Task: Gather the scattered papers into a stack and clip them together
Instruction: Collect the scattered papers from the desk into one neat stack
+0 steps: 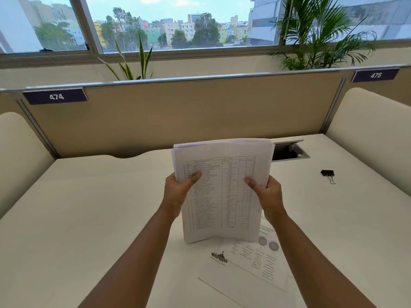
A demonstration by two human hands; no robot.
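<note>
While held upright over the surface [89, 207], stack of papers [222, 192] shows a printed table, text too blurred to read. Pinched at both side edges: left hand [178, 192] on the left edge, right hand [269, 196] on the right, thumbs across the front sheet. Bottom edge near two loose sheets [244, 270] lying flat, one with a dark logo, lettering unclear. One black binder clip [328, 174] well apart to the right. Partition labels read 474 [56, 96] and 475 [375, 75]. Bare room left of the stack.
</note>
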